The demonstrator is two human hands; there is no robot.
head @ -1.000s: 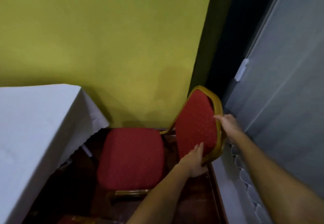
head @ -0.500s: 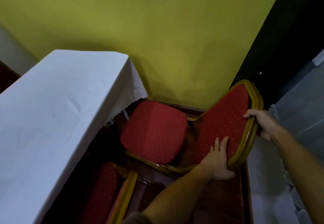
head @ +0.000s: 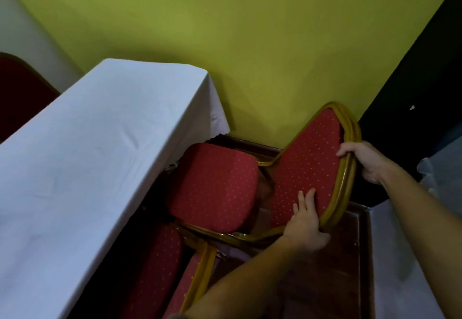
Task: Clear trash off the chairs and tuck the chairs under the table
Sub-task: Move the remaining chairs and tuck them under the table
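A red padded chair with a gold frame stands at the end of the table, which is draped in a white cloth. The seat's left edge lies at the hanging cloth. My left hand grips the lower side of the chair's backrest, fingers on the red padding. My right hand holds the upper right edge of the backrest frame. No trash shows on the seat.
A second red chair sits under the table's long side at the lower left. A yellow-green wall rises close behind. A dark panel and pale curtain stand at the right. A dark red chair back shows at far left.
The view has swung left, bringing more of the table and the second chair into sight. The chair's seat now lies closer to the tablecloth edge. Both hands keep their hold on the backrest.
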